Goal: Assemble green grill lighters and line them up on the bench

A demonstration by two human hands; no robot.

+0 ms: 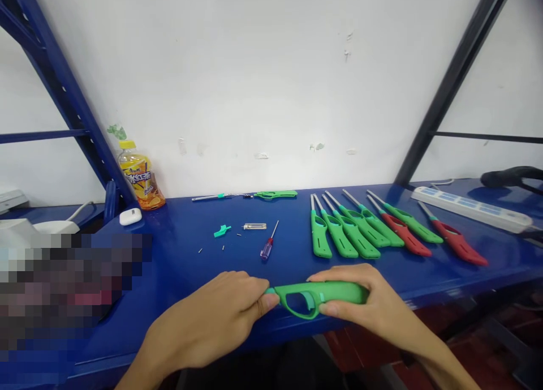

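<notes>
Between both hands, over the table's front edge, is a green long-neck lighter [339, 292] with a teal trigger inside its guard loop. My left hand [212, 313] is closed round its neck end, hiding the metal tube. My right hand [369, 299] wraps the handle, thumb below and fingers above. Past the hands lies a screwdriver [267, 247] with a clear purple-red handle. Near it are a teal plastic trigger piece [222, 231], a small metal-topped inner part [254, 226] and several tiny screws [223, 247]. A taken-apart lighter's green shell [275, 195] lies by the wall with its metal tube [211, 197].
Several green lighters [321, 240] and two red lighters [460, 244] lie in a row at the right. Behind them is a white power strip [470, 209]. A drink bottle [142, 180] and a white earphone case [130, 216] stand left, beside a blue rack post [80, 101].
</notes>
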